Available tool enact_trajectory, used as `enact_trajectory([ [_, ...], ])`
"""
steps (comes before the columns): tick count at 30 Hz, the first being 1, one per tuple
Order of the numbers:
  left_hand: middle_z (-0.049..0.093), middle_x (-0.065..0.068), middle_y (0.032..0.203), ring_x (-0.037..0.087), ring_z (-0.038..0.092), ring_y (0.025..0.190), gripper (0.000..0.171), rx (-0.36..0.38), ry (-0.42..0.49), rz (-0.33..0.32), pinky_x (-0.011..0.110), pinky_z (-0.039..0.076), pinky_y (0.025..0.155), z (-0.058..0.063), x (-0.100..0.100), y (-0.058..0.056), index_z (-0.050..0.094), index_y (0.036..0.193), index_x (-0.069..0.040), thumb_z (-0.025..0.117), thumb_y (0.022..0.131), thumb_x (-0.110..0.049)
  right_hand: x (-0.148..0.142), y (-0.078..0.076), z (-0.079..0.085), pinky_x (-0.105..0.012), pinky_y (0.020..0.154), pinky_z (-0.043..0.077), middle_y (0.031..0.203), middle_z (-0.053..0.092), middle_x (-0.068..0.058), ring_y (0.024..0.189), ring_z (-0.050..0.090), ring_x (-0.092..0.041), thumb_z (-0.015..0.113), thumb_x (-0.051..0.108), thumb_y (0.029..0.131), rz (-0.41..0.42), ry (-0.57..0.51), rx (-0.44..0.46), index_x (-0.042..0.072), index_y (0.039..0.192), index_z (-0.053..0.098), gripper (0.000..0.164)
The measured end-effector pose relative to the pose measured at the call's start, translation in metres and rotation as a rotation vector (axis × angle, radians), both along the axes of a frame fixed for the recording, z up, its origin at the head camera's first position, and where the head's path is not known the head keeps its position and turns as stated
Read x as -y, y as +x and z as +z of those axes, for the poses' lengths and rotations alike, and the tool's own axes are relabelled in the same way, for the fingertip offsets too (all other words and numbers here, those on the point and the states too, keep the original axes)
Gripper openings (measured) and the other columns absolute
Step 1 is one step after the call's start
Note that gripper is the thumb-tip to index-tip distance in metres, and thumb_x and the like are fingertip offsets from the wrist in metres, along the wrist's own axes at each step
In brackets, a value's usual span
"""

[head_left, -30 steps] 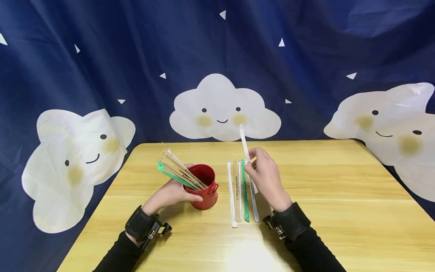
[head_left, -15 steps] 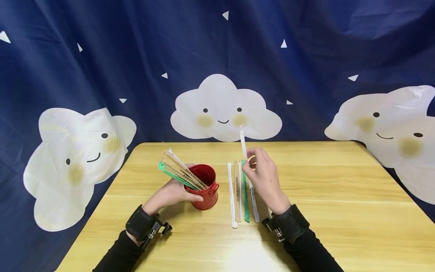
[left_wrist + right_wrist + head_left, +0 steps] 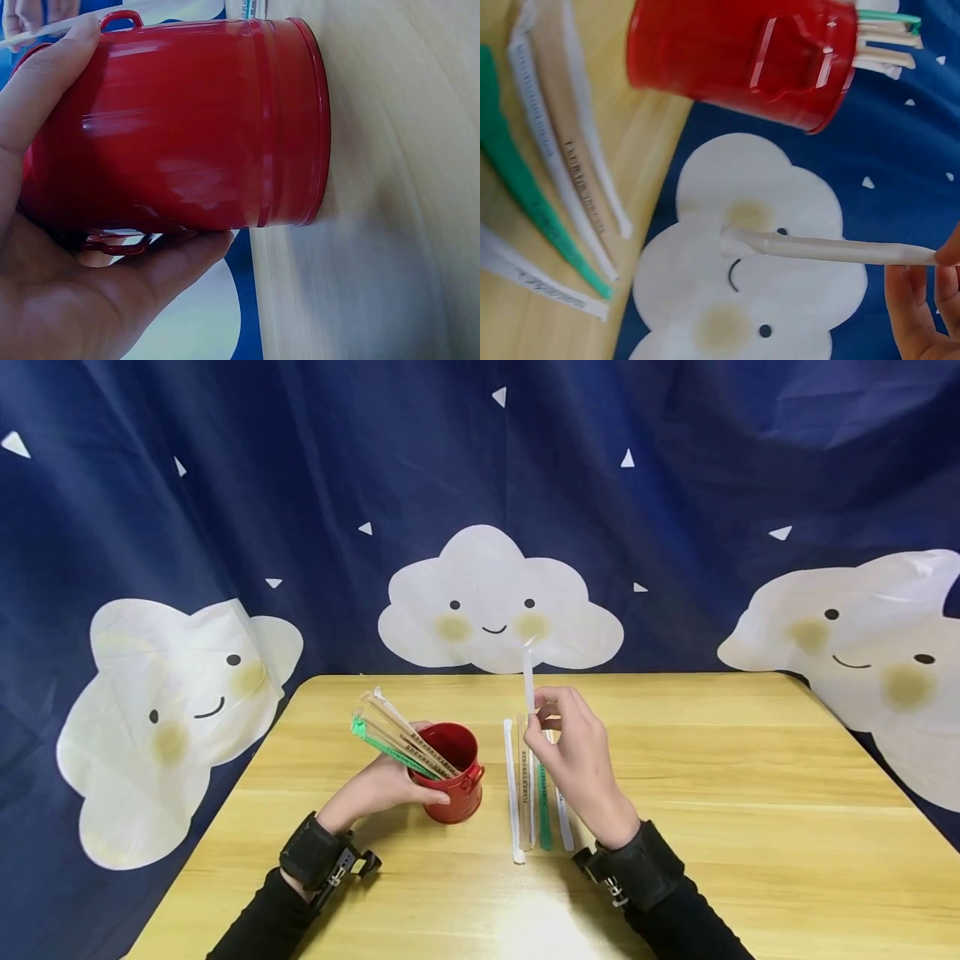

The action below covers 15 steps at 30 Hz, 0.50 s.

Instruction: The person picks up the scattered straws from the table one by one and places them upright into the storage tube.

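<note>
My left hand [image 3: 386, 793] grips a small red metal pail [image 3: 453, 797], thumb on one side and fingers round the other. Several wrapped straws [image 3: 401, 739], green, tan and white, lean out over the pail's left side. With fingertips and thumb, my right hand [image 3: 577, 752] pinches a white paper-wrapped straw [image 3: 528, 681] near its middle, raised above the table. In the right wrist view this white straw [image 3: 825, 249] shows against the backdrop, to one side of the pail [image 3: 742, 52]. The left wrist view shows the pail's side [image 3: 180, 127] filling the left hand [image 3: 82, 300].
Right of the pail, a row of wrapped straws lies side by side on the wooden table [image 3: 750, 810]: a white one [image 3: 512, 793], a tan one [image 3: 524, 785], a green one [image 3: 544, 814] and others. Behind the table hangs a blue curtain [image 3: 322, 460] with white clouds.
My right hand has shifted a little left with the pinched white straw, which now stands more upright and is clear of the row. The left hand and pail stay in place.
</note>
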<state>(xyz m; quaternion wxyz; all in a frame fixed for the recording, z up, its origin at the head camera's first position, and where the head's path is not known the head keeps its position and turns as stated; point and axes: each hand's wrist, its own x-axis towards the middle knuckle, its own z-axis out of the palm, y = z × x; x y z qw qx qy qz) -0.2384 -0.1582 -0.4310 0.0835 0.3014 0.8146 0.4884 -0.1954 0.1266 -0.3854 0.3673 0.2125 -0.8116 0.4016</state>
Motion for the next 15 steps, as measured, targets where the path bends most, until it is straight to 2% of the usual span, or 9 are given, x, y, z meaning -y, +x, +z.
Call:
enact_trajectory([
  [4,0.057,0.006,0.139,0.024,0.056,0.129,0.090,-0.022,0.005,-0.008,0.031,0.045,0.108,-0.001,0.001,0.000,0.045,0.145,-0.010,0.095,0.071,-0.019,0.005,0.006,0.009,-0.022,0.075,0.059,0.094,0.062,-0.010,0.084,0.069,-0.016,0.065,-0.009,0.085,0.069,-0.013,-0.070,0.000,0.109,0.060,0.026],
  [9,0.059,0.006,0.138,0.024,0.057,0.127,0.088,-0.008,0.009,-0.009,0.030,0.046,0.107,-0.001,0.000,0.000,0.046,0.145,-0.010,0.095,0.072,-0.019,0.016,0.011,0.022,-0.020,0.077,0.058,0.097,0.064,-0.010,0.085,0.068,-0.018,0.063,-0.011,0.084,0.173,-0.046,-0.132,0.000,0.106,0.062,0.025],
  [15,0.061,0.005,0.136,0.024,0.059,0.125,0.088,-0.035,0.021,-0.017,0.028,0.046,0.106,-0.001,-0.003,-0.001,0.047,0.143,-0.009,0.095,0.070,-0.016,0.033,0.012,0.036,-0.024,0.078,0.060,0.098,0.064,-0.011,0.085,0.066,-0.019,0.063,-0.012,0.083,0.286,-0.043,-0.206,-0.001,0.105,0.061,0.025],
])
